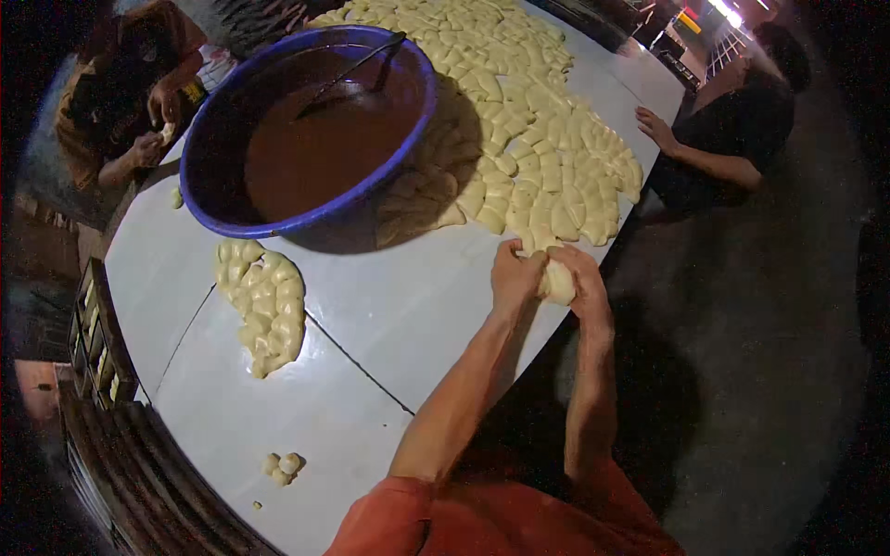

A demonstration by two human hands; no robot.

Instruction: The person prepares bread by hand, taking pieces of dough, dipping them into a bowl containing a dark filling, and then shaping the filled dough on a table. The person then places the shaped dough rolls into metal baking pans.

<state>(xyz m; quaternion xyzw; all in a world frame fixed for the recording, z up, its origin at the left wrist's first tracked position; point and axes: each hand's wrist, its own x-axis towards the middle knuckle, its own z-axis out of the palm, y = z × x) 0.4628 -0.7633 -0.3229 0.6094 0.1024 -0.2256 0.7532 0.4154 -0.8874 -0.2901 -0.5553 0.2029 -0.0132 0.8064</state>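
At the near edge of a spread of pale dough pieces point(519, 111), both my hands are closed around one piece of dough point(556, 284). My left hand point(515, 276) grips it from the left, thumb against it. On the other side my right hand point(586, 283) wraps its fingers over the dough's right part. The held piece lies close to the table's right edge, and I cannot tell whether it is separate from the pieces beyond. Some fingertips are hidden behind the dough.
A large blue basin point(209, 218) with brown filling and a dark stick stands on the white table point(371, 306). Left lie a smaller dough cluster point(269, 301) and some small dough balls point(281, 467). Co-workers sit at left and right; a rack point(100, 338) and dark stacked trays point(153, 473) flank the table.
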